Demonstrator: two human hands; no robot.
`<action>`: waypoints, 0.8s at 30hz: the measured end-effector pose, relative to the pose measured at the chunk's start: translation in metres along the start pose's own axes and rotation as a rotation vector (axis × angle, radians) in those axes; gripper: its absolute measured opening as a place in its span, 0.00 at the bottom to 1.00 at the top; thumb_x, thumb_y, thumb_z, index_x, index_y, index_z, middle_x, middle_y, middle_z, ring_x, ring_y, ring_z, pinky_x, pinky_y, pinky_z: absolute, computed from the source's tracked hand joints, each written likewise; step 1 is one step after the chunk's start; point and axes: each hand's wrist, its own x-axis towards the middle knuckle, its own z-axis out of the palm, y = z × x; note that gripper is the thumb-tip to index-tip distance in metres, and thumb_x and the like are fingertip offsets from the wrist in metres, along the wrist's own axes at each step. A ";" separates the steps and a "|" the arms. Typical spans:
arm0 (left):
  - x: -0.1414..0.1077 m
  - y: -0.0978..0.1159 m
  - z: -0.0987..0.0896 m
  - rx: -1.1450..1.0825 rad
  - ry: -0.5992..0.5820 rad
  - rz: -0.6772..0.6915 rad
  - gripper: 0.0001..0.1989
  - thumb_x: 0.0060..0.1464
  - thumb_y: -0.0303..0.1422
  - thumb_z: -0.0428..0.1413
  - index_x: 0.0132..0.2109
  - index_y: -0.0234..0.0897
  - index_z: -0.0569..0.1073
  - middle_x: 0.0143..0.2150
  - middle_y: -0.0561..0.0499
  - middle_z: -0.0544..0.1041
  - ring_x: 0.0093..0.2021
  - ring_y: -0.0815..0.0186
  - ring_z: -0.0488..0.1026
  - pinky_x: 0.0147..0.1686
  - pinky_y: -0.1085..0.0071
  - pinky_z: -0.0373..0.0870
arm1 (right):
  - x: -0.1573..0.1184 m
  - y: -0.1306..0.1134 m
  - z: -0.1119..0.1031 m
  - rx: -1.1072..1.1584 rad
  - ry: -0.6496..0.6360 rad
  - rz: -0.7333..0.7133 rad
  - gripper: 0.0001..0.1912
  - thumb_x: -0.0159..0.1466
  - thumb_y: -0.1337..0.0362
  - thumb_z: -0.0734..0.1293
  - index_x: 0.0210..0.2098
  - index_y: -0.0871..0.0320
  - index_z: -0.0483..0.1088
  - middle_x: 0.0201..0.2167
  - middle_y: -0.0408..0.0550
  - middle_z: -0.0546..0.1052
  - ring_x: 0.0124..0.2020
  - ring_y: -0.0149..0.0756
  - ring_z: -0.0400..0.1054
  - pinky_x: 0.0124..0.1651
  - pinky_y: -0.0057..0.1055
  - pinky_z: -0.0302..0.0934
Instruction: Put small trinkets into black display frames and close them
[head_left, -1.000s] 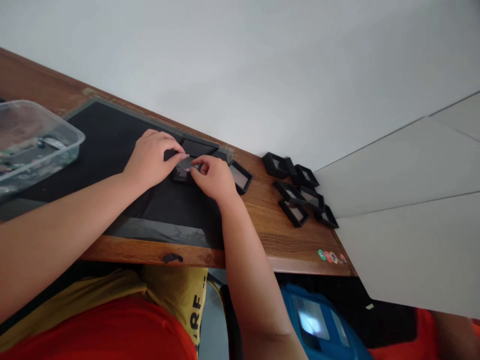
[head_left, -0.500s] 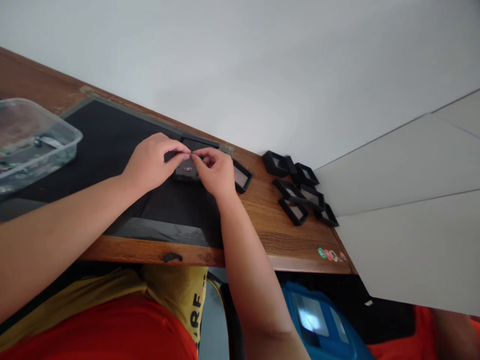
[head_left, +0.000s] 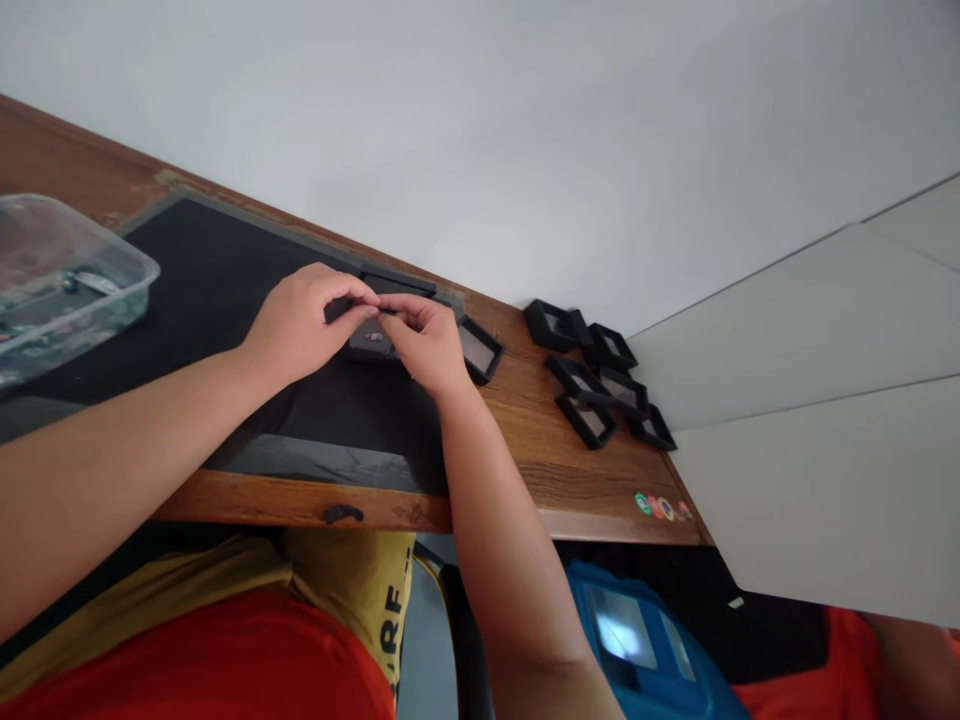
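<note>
Fingertips meeting, my left hand (head_left: 300, 318) and my right hand (head_left: 426, 338) are both pinched over a small dark box (head_left: 367, 352) lying on the black mat (head_left: 225, 265). Whatever sits between the fingertips is too small to make out. A tiny pinkish piece (head_left: 373, 338) shows on the dark surface just below the fingers. Right behind my right hand lies a black-framed box (head_left: 481, 350) with a pale window. Another dark frame piece (head_left: 397, 281) lies behind the fingertips, partly hidden by them.
On the left stands a clear plastic tub (head_left: 135, 265) with small mixed parts. Several black-framed boxes (head_left: 589, 418) lie at the table's right, by the white wall. Round stickers (head_left: 654, 506) mark the table's front right. Below the edge is a blue case (head_left: 660, 650); a person's red sleeve (head_left: 847, 660) shows behind.
Both hands stay pinched together at the same spot, with only slight finger movement. The whole view has shifted a little.
</note>
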 end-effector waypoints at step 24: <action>-0.001 0.008 -0.001 -0.219 0.067 -0.148 0.11 0.60 0.41 0.64 0.44 0.43 0.87 0.42 0.50 0.88 0.39 0.61 0.82 0.42 0.65 0.80 | -0.002 -0.008 -0.005 0.362 -0.004 0.222 0.07 0.64 0.60 0.75 0.36 0.57 0.78 0.21 0.35 0.66 0.22 0.24 0.56 0.25 0.24 0.50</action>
